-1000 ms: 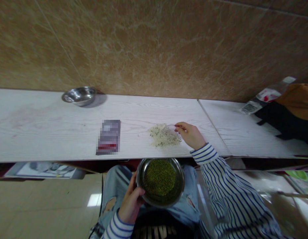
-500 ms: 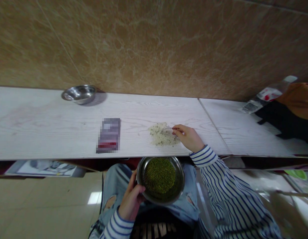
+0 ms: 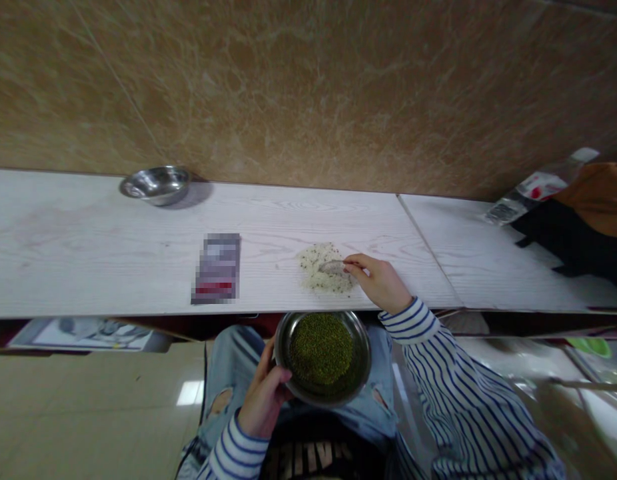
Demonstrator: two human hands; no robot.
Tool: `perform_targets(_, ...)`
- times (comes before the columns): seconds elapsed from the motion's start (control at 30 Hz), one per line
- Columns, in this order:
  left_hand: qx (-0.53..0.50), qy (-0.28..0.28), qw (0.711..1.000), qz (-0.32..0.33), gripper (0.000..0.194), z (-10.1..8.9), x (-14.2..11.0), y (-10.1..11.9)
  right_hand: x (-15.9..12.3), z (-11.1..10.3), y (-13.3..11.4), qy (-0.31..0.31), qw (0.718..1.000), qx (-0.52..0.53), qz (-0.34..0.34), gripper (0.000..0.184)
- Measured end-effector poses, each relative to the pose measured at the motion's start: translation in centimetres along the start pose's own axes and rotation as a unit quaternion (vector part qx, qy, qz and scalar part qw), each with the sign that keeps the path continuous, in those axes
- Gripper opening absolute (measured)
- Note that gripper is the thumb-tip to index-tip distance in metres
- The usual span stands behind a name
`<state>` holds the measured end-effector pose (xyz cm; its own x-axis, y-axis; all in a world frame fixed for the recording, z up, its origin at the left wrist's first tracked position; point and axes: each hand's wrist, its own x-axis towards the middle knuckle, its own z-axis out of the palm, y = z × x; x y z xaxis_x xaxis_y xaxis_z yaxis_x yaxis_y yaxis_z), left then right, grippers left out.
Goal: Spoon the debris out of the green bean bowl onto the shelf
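Observation:
My left hand (image 3: 262,399) grips the rim of a steel bowl (image 3: 322,357) full of green beans, held over my lap just below the table's front edge. My right hand (image 3: 380,281) pinches a small spoon (image 3: 331,267) whose tip lies in a pile of pale grains mixed with dark specks (image 3: 322,267) on the white wooden table (image 3: 88,253). Both sleeves are striped blue and white.
An empty steel bowl (image 3: 156,184) sits at the back left by the brown wall. A flat dark packet (image 3: 216,268) lies left of the grain pile. At the far right are a plastic bottle (image 3: 536,187), a dark bag (image 3: 573,243) and an orange cloth (image 3: 598,193).
My right hand has drawn the spoon leftward into the grain pile, and the pile looks more gathered. The bean bowl has stayed in my left hand.

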<state>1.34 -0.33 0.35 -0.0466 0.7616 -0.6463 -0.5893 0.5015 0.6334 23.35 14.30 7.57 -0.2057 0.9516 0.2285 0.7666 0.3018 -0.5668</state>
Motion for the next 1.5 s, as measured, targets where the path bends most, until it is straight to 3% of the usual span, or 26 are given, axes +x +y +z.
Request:
perform_targets(0.7,-0.004,-0.008,1.0,0.001,0.07,-0.2,0.1,0.0,-1.3,-0.1,0.0,-0.002,0.998,-0.03,-0.055,0.021)
perform_targets(1.33,-0.004,-0.004,1.0,-0.001,0.07,0.1,0.0,0.0,-2.3,-0.7,-0.7,-0.022,0.996,-0.045,-0.069,0.023)
perform_targets(1.5,-0.002,-0.006,1.0,0.0,0.069,0.0,-0.1,0.0,-2.7,-1.4,-0.4,-0.001,0.997,-0.053,-0.06,0.022)
